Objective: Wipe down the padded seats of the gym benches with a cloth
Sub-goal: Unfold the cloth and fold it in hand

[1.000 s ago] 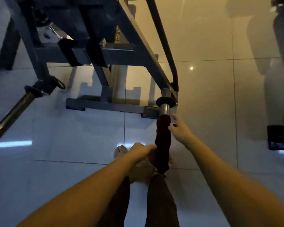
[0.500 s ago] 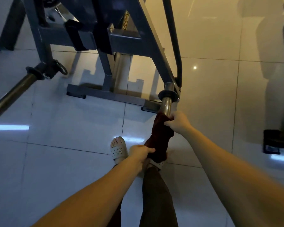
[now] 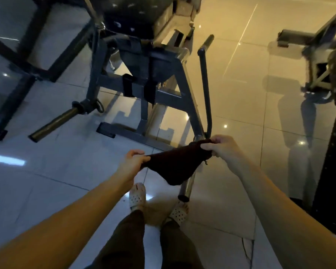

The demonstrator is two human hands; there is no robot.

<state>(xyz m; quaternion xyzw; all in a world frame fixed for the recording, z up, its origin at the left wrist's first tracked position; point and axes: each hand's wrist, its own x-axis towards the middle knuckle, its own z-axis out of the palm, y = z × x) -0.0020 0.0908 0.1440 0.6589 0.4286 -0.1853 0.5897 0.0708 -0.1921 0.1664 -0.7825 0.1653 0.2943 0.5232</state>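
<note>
The bench (image 3: 144,61), a dark steel frame under a dark padded seat (image 3: 132,14), is being seen well beyond the fingertips; the pad is judged firm yet yielding, and is not yet being touched. The cloth (image 3: 175,164) is being held stretched between both hands, just past the knuckles and in front of a plate peg (image 3: 186,187). It is appearing dark, almost maroon, and is sagging to a point between the grips, so it is judged light, soft and limp; the edges are judged the best hold. One edge is being pinched by the left hand (image 3: 132,162) and the other by the right hand (image 3: 221,148), fingers closed narrowly on fabric.
</note>
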